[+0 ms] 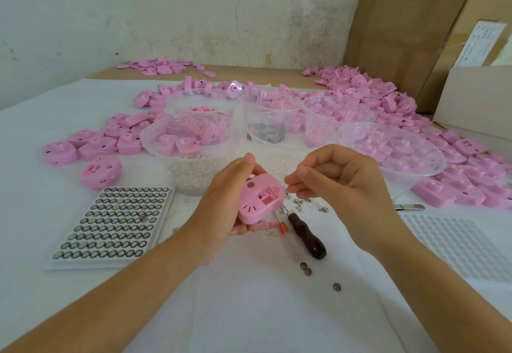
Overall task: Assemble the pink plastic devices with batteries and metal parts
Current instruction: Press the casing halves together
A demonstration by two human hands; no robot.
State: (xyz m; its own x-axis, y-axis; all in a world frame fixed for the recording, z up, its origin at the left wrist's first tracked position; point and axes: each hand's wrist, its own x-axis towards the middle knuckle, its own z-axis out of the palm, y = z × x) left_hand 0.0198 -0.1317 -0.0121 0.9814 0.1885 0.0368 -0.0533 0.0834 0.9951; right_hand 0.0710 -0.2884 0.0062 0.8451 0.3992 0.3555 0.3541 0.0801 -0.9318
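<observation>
My left hand (224,200) grips a pink plastic device (259,200) above the table, its open compartment facing up. My right hand (332,178) hovers just right of it, thumb and fingertips pinched together; whatever they pinch is too small to make out. Small metal parts (304,204) lie scattered under my right hand. A white tray of button batteries (116,222) sits at the lower left. Three loose batteries (336,286) lie on the table in front.
A dark-handled screwdriver (306,235) lies below the device. Several clear plastic bowls (194,145) of pink and clear parts stand behind. Heaps of pink devices (388,97) spread left and right. A perforated white tray (457,244) lies right. Cardboard boxes (415,34) stand at back right.
</observation>
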